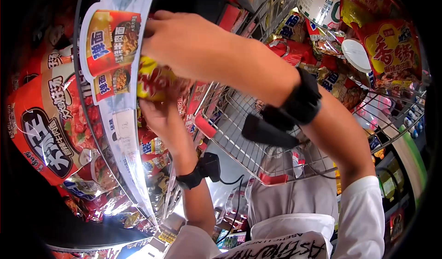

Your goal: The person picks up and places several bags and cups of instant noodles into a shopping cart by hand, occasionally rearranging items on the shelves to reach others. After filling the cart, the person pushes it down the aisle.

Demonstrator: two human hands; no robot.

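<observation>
My left hand point(159, 118) is beneath a yellow packet with red lettering point(155, 77), its fingers closed against the packet's lower end. Above it, my right hand point(161, 36) reaches over the packet from the right. Its fingertips are mostly hidden behind the shelf's label strip point(129, 130), so its grip does not show. A printed noodle-cup tag point(113, 43) on that strip is right beside my right hand. Each wrist wears a black strap, the right one point(301, 98) with a dark block hanging from it.
A wire shopping cart point(248, 135) stands against my body. Its far part holds noodle packets, a white noodle tub point(321, 3) and a red-yellow bag point(389, 49). Large red noodle bags point(50, 125) fill the shelf at left. Another stocked shelf point(396, 176) is at right.
</observation>
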